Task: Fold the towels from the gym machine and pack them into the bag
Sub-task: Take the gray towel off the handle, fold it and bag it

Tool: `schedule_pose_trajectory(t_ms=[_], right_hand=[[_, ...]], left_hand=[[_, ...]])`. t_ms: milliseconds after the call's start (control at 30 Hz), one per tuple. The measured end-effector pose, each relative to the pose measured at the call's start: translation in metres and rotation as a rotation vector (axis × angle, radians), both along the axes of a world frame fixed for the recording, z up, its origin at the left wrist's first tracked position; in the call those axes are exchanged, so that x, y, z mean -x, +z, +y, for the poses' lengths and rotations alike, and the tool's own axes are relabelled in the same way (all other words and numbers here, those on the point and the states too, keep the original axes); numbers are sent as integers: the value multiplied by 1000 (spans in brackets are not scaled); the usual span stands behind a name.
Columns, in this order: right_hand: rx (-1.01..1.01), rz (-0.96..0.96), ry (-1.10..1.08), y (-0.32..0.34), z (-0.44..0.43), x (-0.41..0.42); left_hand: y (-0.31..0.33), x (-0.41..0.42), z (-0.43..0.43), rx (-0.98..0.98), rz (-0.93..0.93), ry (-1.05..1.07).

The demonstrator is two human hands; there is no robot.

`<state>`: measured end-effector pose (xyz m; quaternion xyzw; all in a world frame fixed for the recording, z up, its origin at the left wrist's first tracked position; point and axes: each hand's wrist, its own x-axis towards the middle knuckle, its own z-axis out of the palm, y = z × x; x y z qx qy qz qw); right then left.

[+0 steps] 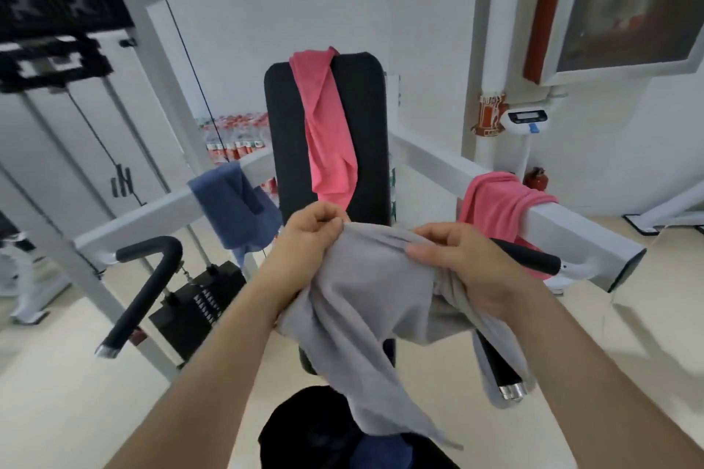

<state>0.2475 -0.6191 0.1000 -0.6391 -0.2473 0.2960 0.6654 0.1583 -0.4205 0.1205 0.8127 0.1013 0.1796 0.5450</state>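
Observation:
I hold a grey towel (365,312) in front of the gym machine's seat. My left hand (310,236) pinches its upper edge. My right hand (461,266) grips the bunched cloth a little lower on the right. The towel's tail hangs down toward a black bag (304,434) at the bottom of the view, with something blue (381,453) inside it. A pink towel (327,126) drapes over the black backrest (285,126). A second pink towel (499,206) lies over the right arm of the machine. A blue towel (236,206) hangs on the left arm.
The white machine frame has padded black handles at left (144,289) and right (529,259). A weight stack (202,301) stands low on the left. Bottled drinks (236,141) are stacked behind the seat. A scale (527,120) and a small fire extinguisher (537,177) stand by the right wall.

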Motion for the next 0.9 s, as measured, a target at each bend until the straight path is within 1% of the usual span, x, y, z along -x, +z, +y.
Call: schedule_pose_trajectory(t_ms=[67,133,200,300,367,433,500,533,600,633,667,733,800,833,900], right_hand=[[-50,69,173,11,14,7],[-81,95,230,20,33,15],[-124,74,295,30,55,25],[-188,63,452,50,84,42],[-214,25,573,64,100,51],[-174,-53,673,77,113,58],[-84,-182,730,86,124,61],[-33,-299,727,91,128,62],[55,-541,658,98,136,61],[86,-610,626,100,139,59],[109,-644,605,100,141,58],[159,-683,581,98,145,53],[200,-668,560,93,147,50],[205,-607,556,90,148,49],[184,-429,540,82,150,46]], left_hand=[[16,27,24,-26,134,-84],[27,53,42,-82,238,-129],[30,78,60,-108,311,-135],[31,111,83,5,381,-188],[32,123,92,151,341,-182],[34,126,95,305,269,-161],[36,123,94,365,189,-234],[38,122,90,363,160,-268],[42,122,89,334,72,-291],[46,122,91,310,5,-252],[51,122,94,277,-58,-196],[60,119,106,127,-134,-99],[69,115,120,-66,-166,-5],[72,113,129,-149,-189,60],[71,108,155,-255,-260,190]])
